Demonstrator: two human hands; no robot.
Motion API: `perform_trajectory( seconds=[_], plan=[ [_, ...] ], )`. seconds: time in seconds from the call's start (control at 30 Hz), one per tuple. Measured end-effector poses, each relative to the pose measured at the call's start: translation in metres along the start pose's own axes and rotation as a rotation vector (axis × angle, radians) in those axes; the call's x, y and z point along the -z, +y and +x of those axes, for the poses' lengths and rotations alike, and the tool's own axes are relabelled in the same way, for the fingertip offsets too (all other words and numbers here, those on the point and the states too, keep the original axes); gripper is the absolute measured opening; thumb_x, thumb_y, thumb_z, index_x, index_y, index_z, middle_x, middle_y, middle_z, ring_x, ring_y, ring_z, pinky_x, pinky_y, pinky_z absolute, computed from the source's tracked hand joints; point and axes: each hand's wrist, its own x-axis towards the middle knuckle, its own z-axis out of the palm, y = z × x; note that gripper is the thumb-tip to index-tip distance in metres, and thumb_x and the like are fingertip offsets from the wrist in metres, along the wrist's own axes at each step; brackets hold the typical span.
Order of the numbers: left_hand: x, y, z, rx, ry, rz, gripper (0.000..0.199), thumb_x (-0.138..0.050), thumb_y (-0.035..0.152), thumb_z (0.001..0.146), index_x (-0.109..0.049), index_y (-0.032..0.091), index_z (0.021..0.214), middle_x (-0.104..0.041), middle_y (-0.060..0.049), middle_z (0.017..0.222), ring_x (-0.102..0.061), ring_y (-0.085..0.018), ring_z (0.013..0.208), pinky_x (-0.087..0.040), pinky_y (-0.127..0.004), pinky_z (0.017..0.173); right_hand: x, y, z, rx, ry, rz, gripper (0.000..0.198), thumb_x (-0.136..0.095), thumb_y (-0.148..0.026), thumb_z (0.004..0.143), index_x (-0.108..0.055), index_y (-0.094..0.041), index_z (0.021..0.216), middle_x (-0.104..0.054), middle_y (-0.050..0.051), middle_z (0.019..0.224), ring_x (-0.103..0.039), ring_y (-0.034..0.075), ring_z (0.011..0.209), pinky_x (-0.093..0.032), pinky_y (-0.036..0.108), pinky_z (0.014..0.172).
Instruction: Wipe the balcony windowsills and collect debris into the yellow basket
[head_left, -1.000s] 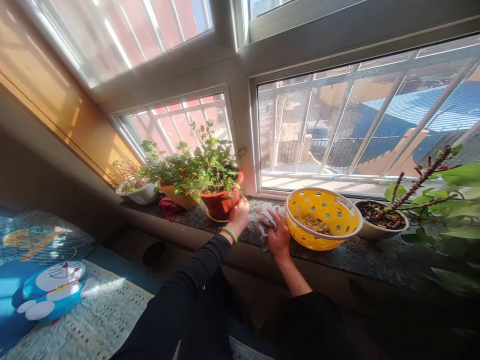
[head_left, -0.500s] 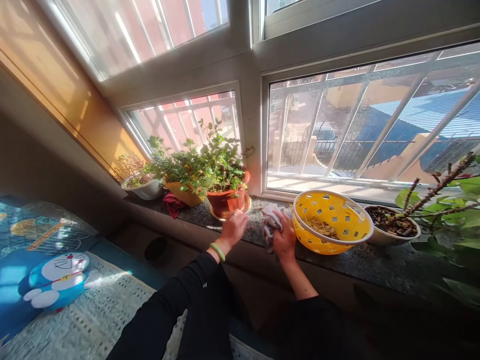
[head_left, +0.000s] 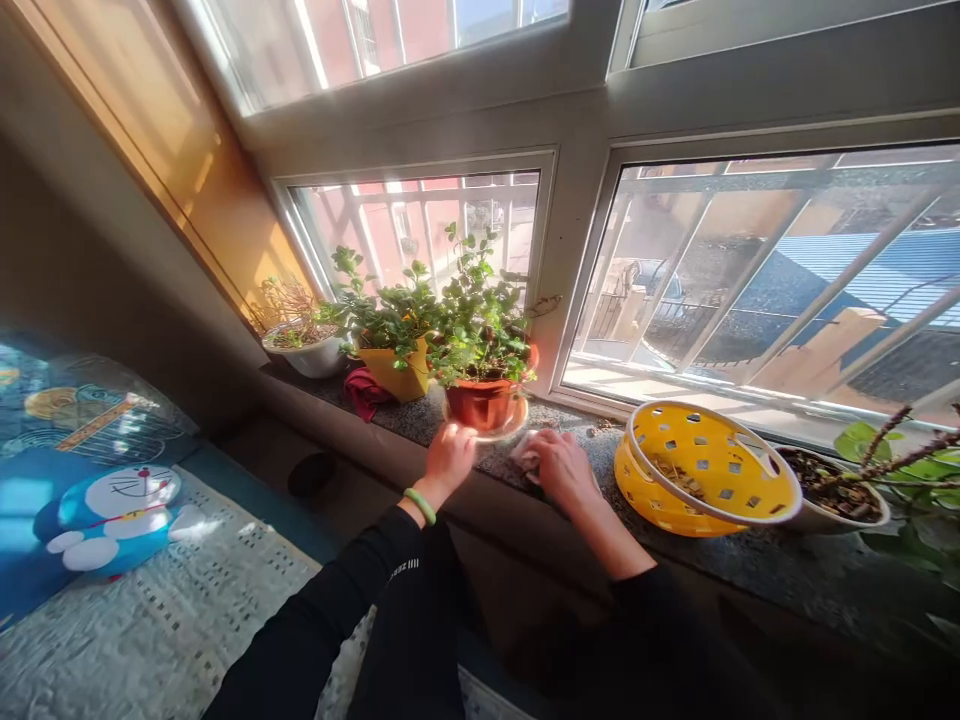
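Note:
My right hand [head_left: 564, 468] is closed on a crumpled pale cloth [head_left: 528, 454] and presses it against the dark speckled stone windowsill [head_left: 499, 460]. Just left of it, my left hand [head_left: 450, 458] has its fingers curled together by the front left rim of a saucer [head_left: 504, 428]; whether they grip anything is hidden. On that saucer stands a reddish-brown flowerpot [head_left: 480, 405] with a leafy green plant [head_left: 480, 325]. To the right of my right hand sits a yellow plastic basket [head_left: 660, 505] with square holes and dry brown scraps inside.
Left along the sill are a yellow pot [head_left: 397, 372], a dark red cloth [head_left: 365, 392] and a white pot [head_left: 311, 355]. Another pot [head_left: 844, 510] with thick stems stands beyond the basket. A blue and white plush toy [head_left: 112, 520] lies at lower left.
The view has swung left. My right hand has moved the cloth closer to the saucer, flatter on the sill. My left hand has shifted leftward along the saucer's front.

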Motion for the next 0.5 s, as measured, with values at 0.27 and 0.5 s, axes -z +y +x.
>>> perform_trajectory(
  seconds=[0.27, 0.5],
  plan=[
    [-0.013, 0.020, 0.005, -0.029, -0.070, -0.077, 0.019, -0.055, 0.028, 0.098, -0.073, 0.022, 0.100, -0.064, -0.007, 0.100, -0.061, -0.021, 0.098, -0.049, -0.030, 0.087, -0.006, 0.005, -0.007, -0.015, 0.192, 0.020, 0.044, -0.053, -0.004, 0.082, -0.074, -0.028, 0.113, -0.061, 0.005, 0.134, -0.052, 0.026, 0.110, -0.047, 0.039, 0.092],
    [-0.008, 0.011, 0.009, -0.052, -0.115, -0.041, 0.022, -0.053, 0.025, 0.099, -0.074, 0.022, 0.096, -0.067, -0.007, 0.099, -0.061, -0.022, 0.098, -0.048, -0.031, 0.089, -0.023, -0.007, -0.008, 0.064, 0.091, -0.003, 0.023, -0.067, -0.035, 0.087, -0.075, -0.029, 0.108, -0.063, 0.007, 0.130, -0.054, 0.027, 0.109, -0.046, 0.041, 0.092]
  ],
)
